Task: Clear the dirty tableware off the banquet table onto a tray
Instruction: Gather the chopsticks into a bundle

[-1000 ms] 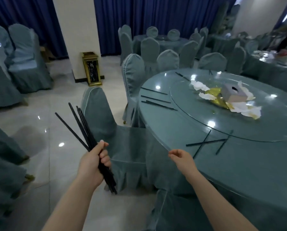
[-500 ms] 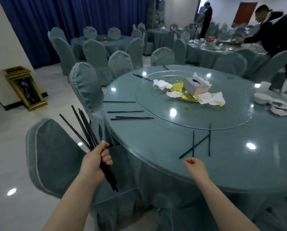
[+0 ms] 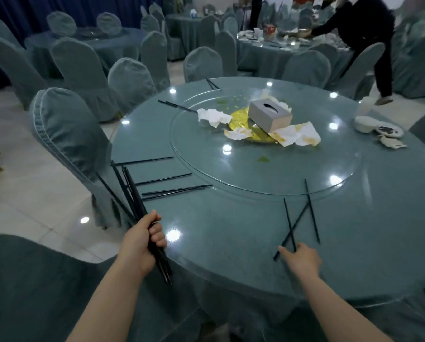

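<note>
Chopsticks (image 3: pixel 132 193), thin black, gripped by left hand (image 3: pixel 142 245); right hand (image 3: pixel 302 261) open w/ fingers touching crossed sticks (image 3: pixel 297 218) on glossy table (image 3: pixel 231 230).

The only view rides on my head, looking forward and steeply down over my forearms onto the round banquet table (image 3: pixel 231 243). My left hand (image 3: pixel 139 245) and right hand (image 3: pixel 302 260) sit close at the bottom; the wide angle bends the room's edges, with neighbouring tables far behind.
</note>
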A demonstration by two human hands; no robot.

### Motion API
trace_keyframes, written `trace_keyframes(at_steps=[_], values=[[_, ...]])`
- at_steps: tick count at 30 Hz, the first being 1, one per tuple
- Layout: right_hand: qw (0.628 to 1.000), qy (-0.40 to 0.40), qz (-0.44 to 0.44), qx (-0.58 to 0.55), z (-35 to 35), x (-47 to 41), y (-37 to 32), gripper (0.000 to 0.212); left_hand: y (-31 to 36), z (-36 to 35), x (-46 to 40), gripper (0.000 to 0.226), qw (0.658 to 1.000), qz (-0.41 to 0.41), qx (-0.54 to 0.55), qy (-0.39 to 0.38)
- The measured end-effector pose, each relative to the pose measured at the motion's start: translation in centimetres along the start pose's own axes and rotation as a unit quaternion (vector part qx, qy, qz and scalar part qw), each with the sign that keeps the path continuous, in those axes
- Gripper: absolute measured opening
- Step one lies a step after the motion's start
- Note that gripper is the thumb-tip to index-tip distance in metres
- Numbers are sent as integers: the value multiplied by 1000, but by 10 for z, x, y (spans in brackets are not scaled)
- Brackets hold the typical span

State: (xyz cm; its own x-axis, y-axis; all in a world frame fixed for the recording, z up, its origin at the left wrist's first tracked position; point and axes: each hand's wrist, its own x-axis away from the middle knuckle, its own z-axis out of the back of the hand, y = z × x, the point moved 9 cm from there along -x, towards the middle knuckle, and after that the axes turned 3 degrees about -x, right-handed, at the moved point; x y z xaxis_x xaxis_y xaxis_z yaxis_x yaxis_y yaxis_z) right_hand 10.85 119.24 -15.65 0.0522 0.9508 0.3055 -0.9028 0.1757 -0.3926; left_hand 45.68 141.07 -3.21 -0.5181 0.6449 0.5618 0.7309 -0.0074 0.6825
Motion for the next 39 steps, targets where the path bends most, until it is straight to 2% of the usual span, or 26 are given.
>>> trace_keyframes(at_steps=[6,11,14,16,17,19,21,23,27,28,32,35,39], values=[[994,49,-77,-57,0,-25,-22,65,28,-24,-68,28,999,20,-29,-29],[991,39,-79,-103,-8,-46,-40,34,35,-41,-108,27,996,40,-69,-43],[993,18,-62,-94,-12,-53,-41,29,33,-47,-124,28,996,60,-47,-42],[995,50,-48,-70,-2,-60,-40,27,31,-53,-132,28,995,74,-43,-42],[994,78,-50,-56,6,-66,-37,29,31,-57,-137,28,995,76,-44,-46],[990,105,-85,-27,18,-78,-29,50,29,-63,-145,27,995,77,-49,-44],[990,79,-120,3,20,-89,-23,75,26,-65,-149,27,995,77,-56,-32],[990,53,-125,26,14,-99,-21,79,22,-67,-153,27,995,73,-57,-25],[995,93,-27,38,17,-107,-31,45,6,-73,-159,28,996,82,-46,-3],[995,93,4,30,14,-107,-33,42,2,-74,-161,28,995,85,-43,-2],[997,65,43,-22,10,-106,-36,32,-13,-77,-166,27,995,89,-46,8],[997,16,72,17,3,-112,-42,18,-23,-80,-170,27,994,96,-49,13],[991,-45,101,82,-7,-116,-54,16,-29,-78,-172,27,994,103,-41,23]])
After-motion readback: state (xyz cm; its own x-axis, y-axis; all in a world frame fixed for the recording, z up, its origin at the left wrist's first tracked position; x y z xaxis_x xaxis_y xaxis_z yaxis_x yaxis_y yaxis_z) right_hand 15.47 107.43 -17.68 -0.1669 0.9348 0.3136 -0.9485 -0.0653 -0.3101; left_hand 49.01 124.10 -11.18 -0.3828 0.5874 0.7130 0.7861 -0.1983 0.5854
